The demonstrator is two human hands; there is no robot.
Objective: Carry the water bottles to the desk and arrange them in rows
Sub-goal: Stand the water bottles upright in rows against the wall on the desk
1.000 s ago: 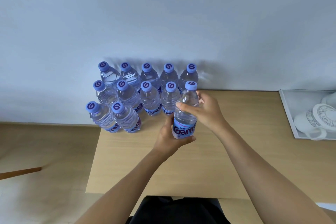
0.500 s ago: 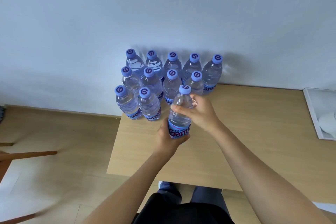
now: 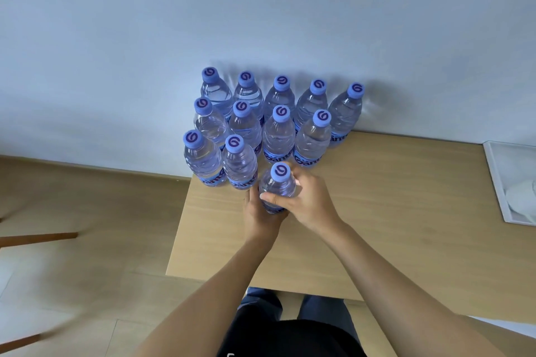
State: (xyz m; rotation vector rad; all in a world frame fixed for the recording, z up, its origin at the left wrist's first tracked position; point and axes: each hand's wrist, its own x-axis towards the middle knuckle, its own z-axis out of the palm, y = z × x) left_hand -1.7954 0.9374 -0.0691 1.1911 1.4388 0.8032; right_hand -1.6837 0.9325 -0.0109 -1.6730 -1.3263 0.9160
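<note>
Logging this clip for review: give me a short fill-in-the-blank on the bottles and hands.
1. The back row by the wall holds ___ bottles.
2. The bottle caps are ___ in colour.
3. The held bottle is gripped by ___ hands, left hand and right hand.
4. The bottles stand on a wooden ___.

Missing: five; blue; both; desk

Both hands hold one upright water bottle on the wooden desk: the left hand wraps its lower body, the right hand closes a grip around its shoulder. Just beyond stand eleven more bottles with blue caps, five against the far wall, four in the middle row, two nearest on the left. A white tray sits at the right edge.
</note>
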